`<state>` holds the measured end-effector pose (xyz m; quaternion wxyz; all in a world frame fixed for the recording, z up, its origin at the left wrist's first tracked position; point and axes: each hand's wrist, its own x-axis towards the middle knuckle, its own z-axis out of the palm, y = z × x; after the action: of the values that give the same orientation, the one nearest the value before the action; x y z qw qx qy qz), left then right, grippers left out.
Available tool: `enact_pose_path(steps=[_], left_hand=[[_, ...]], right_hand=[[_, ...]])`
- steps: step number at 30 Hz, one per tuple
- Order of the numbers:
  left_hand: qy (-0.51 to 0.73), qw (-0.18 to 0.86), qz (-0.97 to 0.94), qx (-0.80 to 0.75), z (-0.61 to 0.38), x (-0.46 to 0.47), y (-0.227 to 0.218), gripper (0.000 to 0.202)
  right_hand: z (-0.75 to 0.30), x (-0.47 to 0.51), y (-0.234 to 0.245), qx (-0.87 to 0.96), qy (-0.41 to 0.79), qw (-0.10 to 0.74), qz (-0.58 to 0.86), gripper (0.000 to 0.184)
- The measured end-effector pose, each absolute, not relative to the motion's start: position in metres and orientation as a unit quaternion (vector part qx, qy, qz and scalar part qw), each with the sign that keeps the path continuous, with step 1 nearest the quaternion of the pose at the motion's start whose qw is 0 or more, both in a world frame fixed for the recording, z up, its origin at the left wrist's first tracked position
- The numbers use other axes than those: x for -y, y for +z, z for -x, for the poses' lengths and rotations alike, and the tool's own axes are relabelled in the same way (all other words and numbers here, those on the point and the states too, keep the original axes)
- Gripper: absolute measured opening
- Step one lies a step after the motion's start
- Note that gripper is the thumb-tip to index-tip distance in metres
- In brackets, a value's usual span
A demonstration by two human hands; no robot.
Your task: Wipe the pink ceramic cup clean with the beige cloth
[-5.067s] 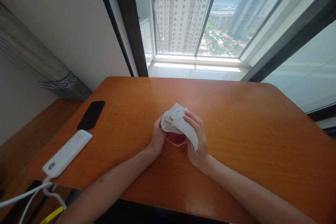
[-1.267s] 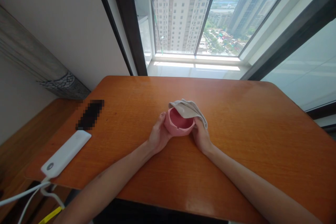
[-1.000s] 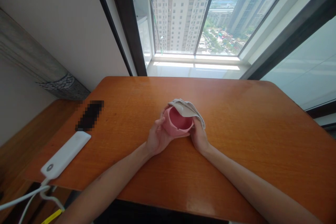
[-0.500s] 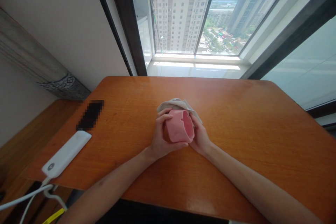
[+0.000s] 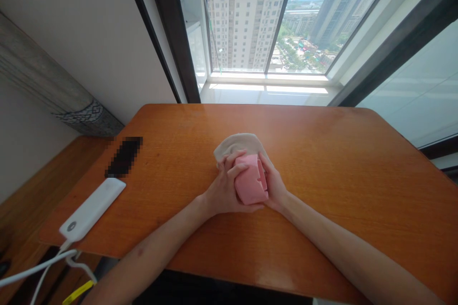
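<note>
Bare left forearm (image 5: 157, 238) with small dark mark (image 5: 140, 251); bare right forearm (image 5: 343, 243).

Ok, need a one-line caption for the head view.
Left hand and right hand clasp a pink bowl and off-white cloth on an orange table.

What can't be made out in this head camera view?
All in the head view:
Inside of the bowl: turned away, hidden by its wall and the left hand and right hand.
Most of the cloth: behind the bowl and hands.
The phone: pixelated.
The yellow strap: cut off by the bottom edge.

A white power bank (image 5: 92, 208) — a pixelated phone (image 5: 124, 157) just beyond it.
</note>
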<state>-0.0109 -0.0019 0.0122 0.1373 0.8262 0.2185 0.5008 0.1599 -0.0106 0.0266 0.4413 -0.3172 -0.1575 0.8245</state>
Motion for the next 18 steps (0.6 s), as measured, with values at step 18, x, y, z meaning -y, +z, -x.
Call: enact_pose_path(steps=[18], left_hand=[[0.648,0.099,-0.669,-0.351,0.016,-0.006,0.016,0.108]], right_hand=[[-0.143,0.018,0.029,0.318,0.751,0.503,0.285,0.05]])
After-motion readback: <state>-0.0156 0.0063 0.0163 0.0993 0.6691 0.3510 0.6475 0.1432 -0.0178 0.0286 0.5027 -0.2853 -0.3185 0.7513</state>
